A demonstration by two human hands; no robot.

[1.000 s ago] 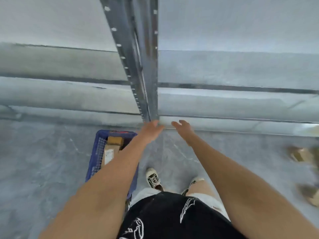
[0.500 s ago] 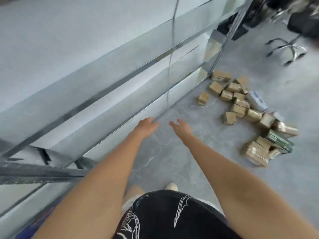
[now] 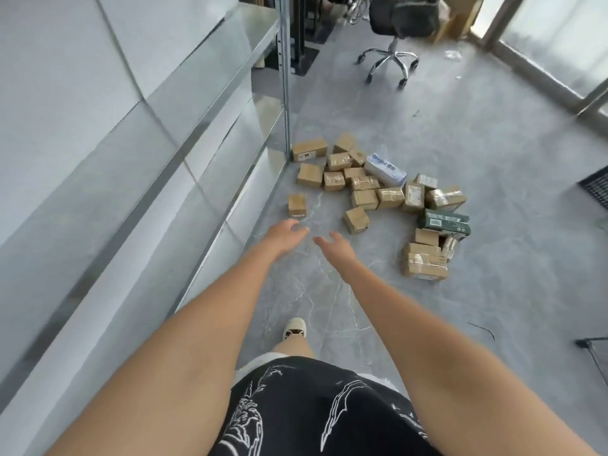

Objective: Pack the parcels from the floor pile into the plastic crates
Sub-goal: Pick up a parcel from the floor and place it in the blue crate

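A pile of several parcels (image 3: 378, 192) lies on the grey floor ahead: mostly small brown taped cardboard boxes, plus a white box (image 3: 385, 169) and a dark green box (image 3: 444, 223). One small brown box (image 3: 297, 205) sits apart on the left, just beyond my fingers. My left hand (image 3: 283, 236) and my right hand (image 3: 335, 246) are stretched forward side by side, both with fingers apart and holding nothing. No crate is in view.
A metal shelving unit (image 3: 164, 153) with an upright post (image 3: 285, 77) runs along the left. A black office chair (image 3: 399, 28) on a chrome base stands far back. A dark mat (image 3: 597, 185) lies at the right edge; glass panels line the right.
My view has swung right, away from the blue crate and the shelf post, toward the parcel pile, which is now nearer and more central. Both hands stay outstretched and empty.
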